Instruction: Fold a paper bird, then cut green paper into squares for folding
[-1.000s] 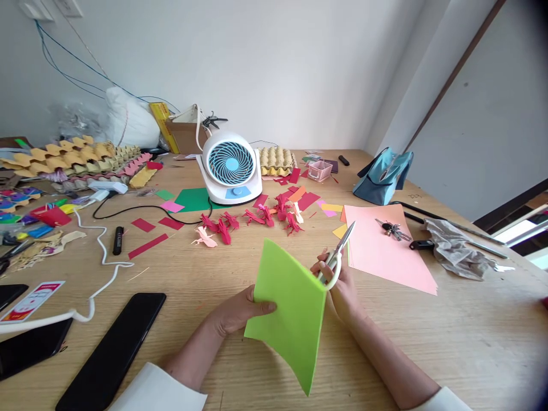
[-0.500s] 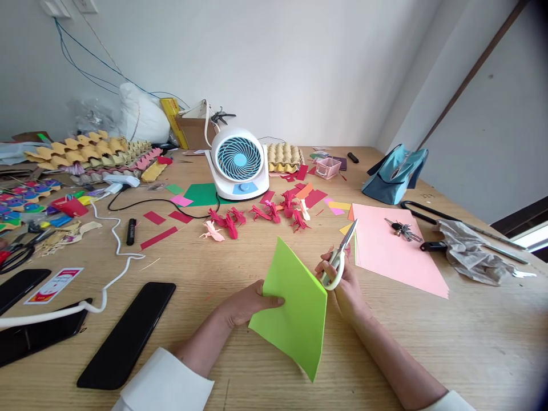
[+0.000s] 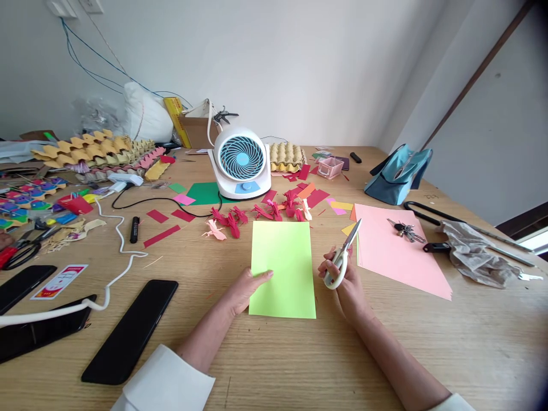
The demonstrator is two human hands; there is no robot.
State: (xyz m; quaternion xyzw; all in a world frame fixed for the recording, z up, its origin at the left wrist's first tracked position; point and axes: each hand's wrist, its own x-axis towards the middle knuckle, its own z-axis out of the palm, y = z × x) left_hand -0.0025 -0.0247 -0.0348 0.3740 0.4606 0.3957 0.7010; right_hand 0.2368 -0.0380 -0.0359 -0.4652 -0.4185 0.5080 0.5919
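A light green sheet of paper [image 3: 285, 268] is held at its lower left edge by my left hand [image 3: 245, 290], thumb on top and the other fingers hidden beneath. To the right of the sheet, apart from it, my right hand [image 3: 346, 282] grips white-handled scissors [image 3: 341, 262], whose blades look closed and point up and to the right. Beyond the sheet lie several small folded red paper figures [image 3: 233, 222]. A stack of pink sheets [image 3: 398, 257] lies right of the scissors, with keys [image 3: 406, 230] on it.
A white and blue fan [image 3: 242, 162] stands at the back centre. Black phone-like slabs [image 3: 131, 331] and a white cable [image 3: 122, 274] lie at the left. Egg trays [image 3: 85, 149] are at the back left, a blue bag [image 3: 398, 174] at the back right. At the far left edge, fingers show near red-handled scissors.
The green sheet has turned from a tilted position to squarely facing the camera, and has moved away from the scissors. Fingers have appeared at the far left edge.
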